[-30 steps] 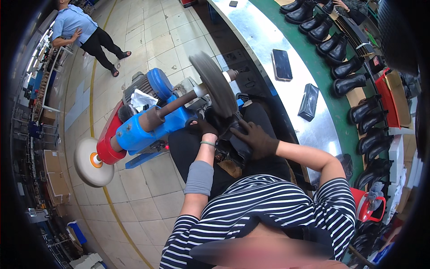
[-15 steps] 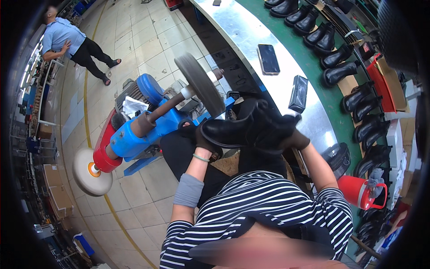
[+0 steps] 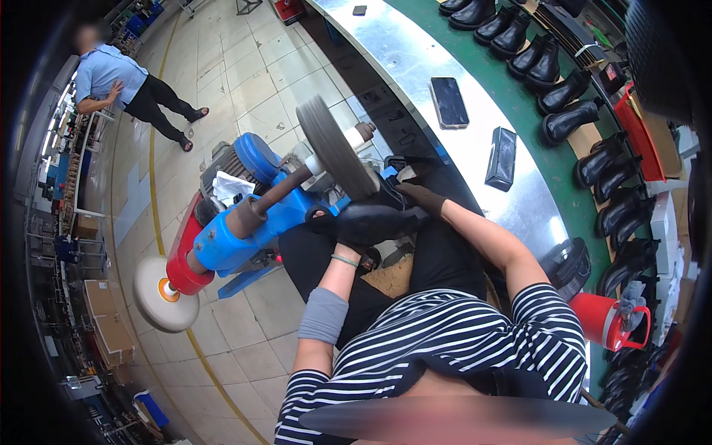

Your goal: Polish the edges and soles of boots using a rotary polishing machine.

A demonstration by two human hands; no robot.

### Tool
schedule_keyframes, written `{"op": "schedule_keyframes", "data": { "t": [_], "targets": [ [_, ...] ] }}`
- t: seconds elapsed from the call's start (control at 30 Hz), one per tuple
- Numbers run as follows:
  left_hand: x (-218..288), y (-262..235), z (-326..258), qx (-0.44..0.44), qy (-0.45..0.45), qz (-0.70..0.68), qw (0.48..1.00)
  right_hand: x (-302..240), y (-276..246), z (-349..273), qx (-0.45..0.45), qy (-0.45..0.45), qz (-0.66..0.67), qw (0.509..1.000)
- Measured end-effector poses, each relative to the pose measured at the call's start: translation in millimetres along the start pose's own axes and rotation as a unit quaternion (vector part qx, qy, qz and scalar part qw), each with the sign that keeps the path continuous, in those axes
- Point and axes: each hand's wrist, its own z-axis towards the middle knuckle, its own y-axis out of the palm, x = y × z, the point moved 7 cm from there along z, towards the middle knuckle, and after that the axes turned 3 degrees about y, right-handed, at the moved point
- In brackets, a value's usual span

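Observation:
A black leather ankle boot [image 3: 386, 222] lies sideways above my lap, between my two hands. My left hand [image 3: 351, 242], in a dark glove, is closed around the boot's toe end. My right hand [image 3: 423, 198], in a dark brown glove, grips the shaft end; part of its fingers is hidden by the boot. Just beyond the boot is a dark buffing wheel [image 3: 335, 148] on a blue machine [image 3: 228, 231]. The boot's upper side meets the wheel's lower rim, though the exact contact is hard to see.
A metal-topped bench [image 3: 475, 152] on the right carries a phone [image 3: 449, 102] and a black case [image 3: 501, 159]. Behind it stand several black boots [image 3: 569, 122] on a green surface. A red jug [image 3: 599, 320] is near my right elbow. A pale wheel [image 3: 165, 295] sits left; a person [image 3: 119, 78] stands far left.
The boot has turned and shifted toward the wheel's lower rim. My right hand has moved left and away from me along with it. The view has shifted slightly.

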Motion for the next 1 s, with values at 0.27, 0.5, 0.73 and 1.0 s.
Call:
{"op": "schedule_keyframes", "data": {
  "t": [0.27,0.5,0.73,1.0],
  "targets": [
    [-18,-52,-14,0.118,-0.007,-0.195,0.974,-17,40,37,-0.104,-0.094,-0.195,0.971],
    [-11,-27,-23,0.184,-0.160,-0.206,0.948,-74,61,34,-0.151,-0.162,-0.262,0.939],
    [-27,-76,-34,0.248,-0.104,-0.182,0.946,-106,48,19,-0.073,0.167,0.526,0.831],
    [2,-40,-45,0.453,0.016,-0.097,0.886,-24,60,73,0.057,0.198,0.447,0.870]
  ]
}}
